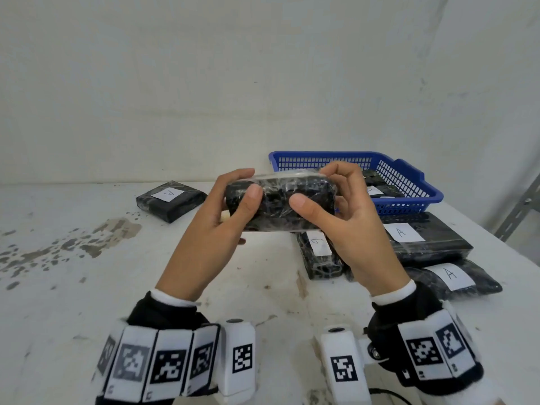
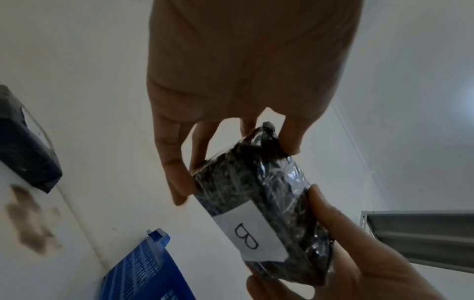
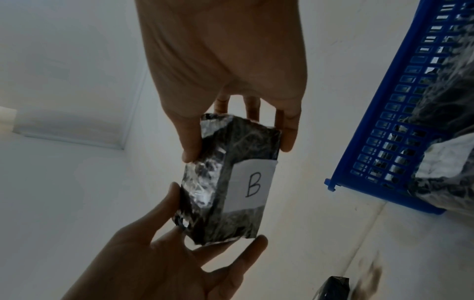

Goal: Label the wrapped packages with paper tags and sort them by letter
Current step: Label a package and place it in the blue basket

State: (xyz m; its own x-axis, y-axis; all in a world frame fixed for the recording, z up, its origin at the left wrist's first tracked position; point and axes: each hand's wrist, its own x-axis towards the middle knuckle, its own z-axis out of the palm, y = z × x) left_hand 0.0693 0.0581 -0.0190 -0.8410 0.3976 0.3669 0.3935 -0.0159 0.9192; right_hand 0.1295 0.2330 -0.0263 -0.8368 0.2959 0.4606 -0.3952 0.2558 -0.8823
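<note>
Both hands hold one black package wrapped in clear film (image 1: pixel 280 204) up above the table. My left hand (image 1: pixel 251 181) grips its left end and my right hand (image 1: pixel 312 185) grips its right end, thumbs on the near face. A white paper tag marked B (image 3: pixel 252 186) sits on the far face and is hidden in the head view. The left wrist view shows the same tag (image 2: pixel 250 237) on the package (image 2: pixel 246 178). On the table lie a package tagged A (image 1: pixel 171 200) at the left, one tagged B (image 1: pixel 318 255), and two tagged A (image 1: pixel 420 238) (image 1: pixel 455 279) at the right.
A blue plastic basket (image 1: pixel 409 176) stands at the back right with more wrapped packages inside. The white table (image 1: pixel 87 287) has dark stains on its left part. A grey metal shelf post (image 1: pixel 517 211) stands past the table's right edge. A white wall runs behind.
</note>
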